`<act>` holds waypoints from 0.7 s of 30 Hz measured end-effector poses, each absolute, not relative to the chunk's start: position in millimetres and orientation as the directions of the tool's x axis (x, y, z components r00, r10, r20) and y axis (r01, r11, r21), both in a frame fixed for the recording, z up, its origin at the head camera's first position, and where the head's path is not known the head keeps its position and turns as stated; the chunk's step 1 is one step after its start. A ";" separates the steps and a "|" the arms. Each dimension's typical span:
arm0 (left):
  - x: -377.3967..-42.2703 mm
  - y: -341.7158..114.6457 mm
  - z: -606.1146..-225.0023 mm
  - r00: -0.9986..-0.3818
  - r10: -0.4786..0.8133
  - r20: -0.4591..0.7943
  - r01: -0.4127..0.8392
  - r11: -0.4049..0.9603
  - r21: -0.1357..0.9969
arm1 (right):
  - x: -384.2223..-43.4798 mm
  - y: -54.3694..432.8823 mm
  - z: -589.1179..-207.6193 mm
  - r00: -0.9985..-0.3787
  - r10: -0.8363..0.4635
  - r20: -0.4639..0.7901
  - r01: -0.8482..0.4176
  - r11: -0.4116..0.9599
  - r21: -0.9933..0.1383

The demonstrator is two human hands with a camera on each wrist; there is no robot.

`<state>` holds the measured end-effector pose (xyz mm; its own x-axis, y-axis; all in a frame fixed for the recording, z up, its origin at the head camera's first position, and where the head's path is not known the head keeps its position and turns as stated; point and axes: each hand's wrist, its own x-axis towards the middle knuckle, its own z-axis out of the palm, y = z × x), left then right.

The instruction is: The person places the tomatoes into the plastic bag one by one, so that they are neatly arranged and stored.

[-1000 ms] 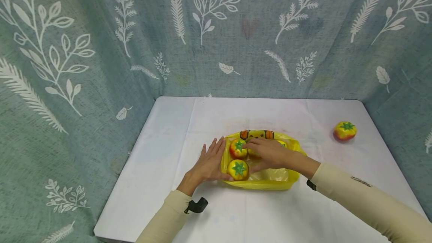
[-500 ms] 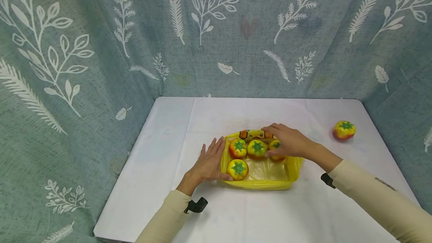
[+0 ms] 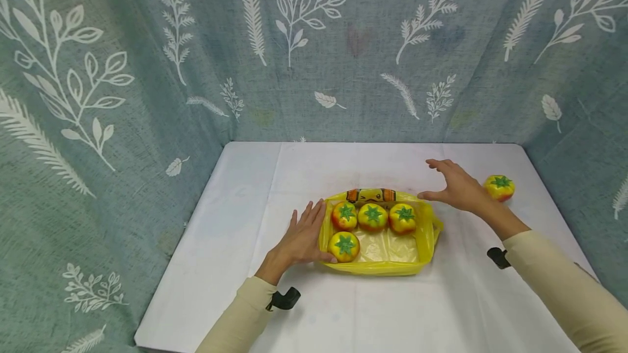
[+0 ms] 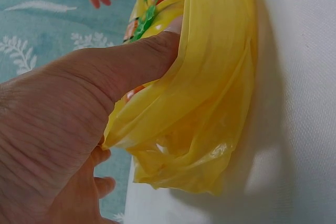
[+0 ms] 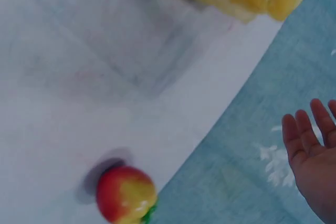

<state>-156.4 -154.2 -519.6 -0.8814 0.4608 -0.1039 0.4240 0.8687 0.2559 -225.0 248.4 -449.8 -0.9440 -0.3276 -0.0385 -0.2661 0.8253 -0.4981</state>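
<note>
A yellow plastic bag (image 3: 378, 268), spread open like a tray with a cartoon print at its back, holds several red-and-yellow tomatoes with green star-shaped tops. Three line the back, the rightmost tomato (image 3: 402, 219) among them, and another tomato (image 3: 344, 247) sits front left. My left hand (image 3: 305, 236) rests against the bag's left side with straight fingers; in the left wrist view its thumb (image 4: 142, 59) reaches over the rim. My right hand (image 3: 461, 187) hovers right of the bag, fingers spread, holding nothing. Beyond it lies a lone tomato (image 3: 499, 187), partly behind the hand.
All of this is on a white-covered table (image 3: 255, 195). A grey-green curtain (image 3: 363, 97) with white leaf prints closes off the back and both sides. Each wrist wears a small black camera, such as the left one (image 3: 284, 299).
My right hand has lifted out of the bag and moved right, uncovering the back row of tomatoes, towards the lone tomato. My left hand has stayed at the bag's left side.
</note>
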 end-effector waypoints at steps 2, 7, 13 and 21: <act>-156.4 -154.2 -519.6 -0.881 0.461 -0.104 0.424 0.869 0.255 | -226.3 257.7 -449.9 -0.954 -0.298 -0.030 -0.243 0.829 -0.503; -156.6 -154.2 -520.6 -0.883 0.458 -0.103 0.420 0.869 0.262 | -227.2 275.9 -450.1 -0.971 -0.237 -0.042 -0.181 0.836 -0.518; -156.5 -154.2 -520.9 -0.882 0.459 -0.103 0.420 0.867 0.269 | -228.3 296.6 -453.4 -0.985 -0.166 -0.045 -0.120 0.853 -0.508; -156.6 -154.3 -520.4 -0.883 0.458 -0.107 0.417 0.868 0.270 | -231.5 322.7 -462.8 -0.998 -0.023 -0.064 0.011 0.871 -0.491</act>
<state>-156.6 -154.3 -520.4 -0.8827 0.4577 -0.1066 0.4172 0.8676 0.2704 -231.5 322.7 -462.8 -0.9977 -0.0234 -0.0635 0.0109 0.8709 -0.4914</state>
